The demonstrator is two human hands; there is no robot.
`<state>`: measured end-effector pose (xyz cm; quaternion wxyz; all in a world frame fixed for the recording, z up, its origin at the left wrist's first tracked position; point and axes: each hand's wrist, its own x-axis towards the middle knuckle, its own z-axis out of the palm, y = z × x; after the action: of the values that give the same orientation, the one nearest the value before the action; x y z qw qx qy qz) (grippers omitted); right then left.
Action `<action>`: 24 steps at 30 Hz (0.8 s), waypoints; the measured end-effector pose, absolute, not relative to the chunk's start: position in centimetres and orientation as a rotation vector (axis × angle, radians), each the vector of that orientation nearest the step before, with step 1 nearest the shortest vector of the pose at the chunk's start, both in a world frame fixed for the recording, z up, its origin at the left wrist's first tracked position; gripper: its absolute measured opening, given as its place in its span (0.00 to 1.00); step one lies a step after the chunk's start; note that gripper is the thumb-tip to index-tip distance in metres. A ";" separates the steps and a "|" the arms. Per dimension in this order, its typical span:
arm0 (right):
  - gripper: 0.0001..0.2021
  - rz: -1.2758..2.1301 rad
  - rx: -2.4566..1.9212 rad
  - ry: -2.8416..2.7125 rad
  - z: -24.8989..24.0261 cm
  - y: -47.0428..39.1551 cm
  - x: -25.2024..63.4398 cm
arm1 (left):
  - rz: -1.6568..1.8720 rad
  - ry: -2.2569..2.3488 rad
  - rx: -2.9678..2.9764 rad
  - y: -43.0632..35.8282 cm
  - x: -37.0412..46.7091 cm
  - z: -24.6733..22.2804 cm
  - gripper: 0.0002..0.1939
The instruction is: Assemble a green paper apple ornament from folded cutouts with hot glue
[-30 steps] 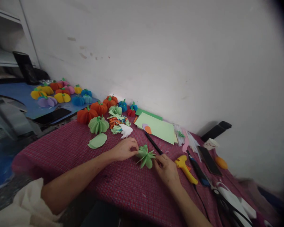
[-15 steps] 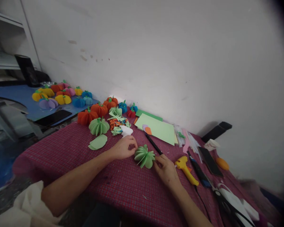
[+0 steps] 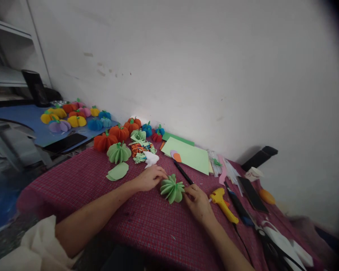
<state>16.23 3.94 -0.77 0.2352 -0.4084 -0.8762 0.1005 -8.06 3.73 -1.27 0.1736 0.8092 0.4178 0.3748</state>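
Observation:
A light green paper pumpkin (image 3: 172, 189) of fanned folded discs lies on the red checked tablecloth (image 3: 147, 222). My left hand (image 3: 150, 177) touches its left side with the fingertips. Against its right side rests my right hand (image 3: 197, 203), fingers curled. Both hands press the paper shape between them. A black pen (image 3: 183, 172) lies just behind it.
A yellow glue gun (image 3: 223, 205), scissors (image 3: 267, 241), a phone (image 3: 251, 192) and paper scraps lie to the right. Green paper sheets (image 3: 188, 153), cut green discs (image 3: 118, 171) and finished pumpkins (image 3: 118, 152) in many colours sit behind and left. The wall is close behind.
The green pumpkin's flaps have closed up into a rounder fan shape between my hands. My hands stay at its sides; the camera shifted slightly.

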 end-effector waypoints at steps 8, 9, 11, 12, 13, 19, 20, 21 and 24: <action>0.08 0.370 -0.986 -2.364 -1.0 4.7 16.3 | 1.084 1.243 2.144 3.6 -8.3 -0.8 0.07; 0.09 0.380 -0.965 -2.359 -1.0 4.8 16.3 | 1.085 1.240 2.135 3.5 -8.3 -0.8 0.09; 0.10 0.397 -0.929 -2.352 -1.1 4.9 16.2 | 1.088 1.194 2.122 3.5 -8.3 -0.7 0.11; 0.10 0.406 -0.914 -2.352 -1.1 5.0 16.2 | 1.088 1.166 2.113 3.5 -8.3 -0.6 0.12; 0.10 0.415 -0.904 -2.351 -1.2 5.1 16.2 | 1.083 1.144 2.106 3.5 -8.3 -0.6 0.13; 0.11 0.521 -0.905 -2.332 -1.2 5.5 15.7 | 1.038 1.139 2.180 4.1 -8.4 -0.4 0.13; 0.11 0.551 -0.906 -2.326 -1.2 5.5 15.7 | 1.031 1.141 2.199 4.1 -8.3 -0.4 0.12; 0.11 0.580 -0.906 -2.319 -1.2 5.6 15.6 | 1.025 1.141 2.211 4.2 -8.3 -0.4 0.12; 0.11 0.625 -0.900 -2.318 -1.2 5.8 15.5 | 1.025 1.143 2.200 4.3 -8.2 -0.5 0.11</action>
<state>15.46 5.79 -1.20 0.2847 -0.3364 -0.8667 0.2336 -8.16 4.33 -0.49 0.2274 0.7987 0.4148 0.3719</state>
